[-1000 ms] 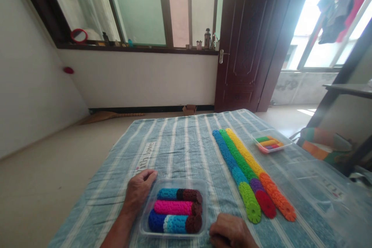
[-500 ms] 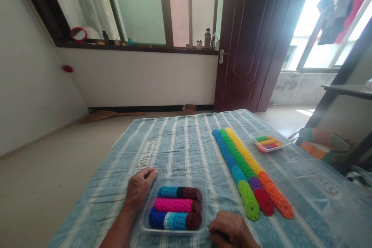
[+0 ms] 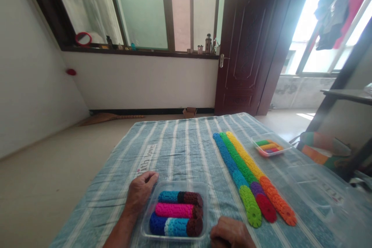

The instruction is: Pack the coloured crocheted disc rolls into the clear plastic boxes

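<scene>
A clear plastic box (image 3: 174,237) stands in front of me, packed with three rows of stacked notched plastic discs. One row is blue, black and brown, the middle one is pink (image 3: 174,210) and brown, the nearest is dark blue, white, light blue and brown. My left hand (image 3: 142,188) rests on the cloth beside the box's left side, fingers curled in, with no object showing in it. To the right of the box my right hand (image 3: 231,232) lies in a loose fist on the cloth. Nothing shows in that fist, though its palm side is hidden.
Three long disc rows lie side by side on the right: blue to lime (image 3: 229,162), green to red (image 3: 241,162) and yellow to orange (image 3: 250,162). Beyond them sits a smaller clear box (image 3: 271,155) of coloured discs. Clear plastic containers (image 3: 314,178) stand at right on the striped cloth (image 3: 180,147).
The view has tilted slightly upward, so everything sits a little lower in the picture. Both hands stay in about the same places beside the box.
</scene>
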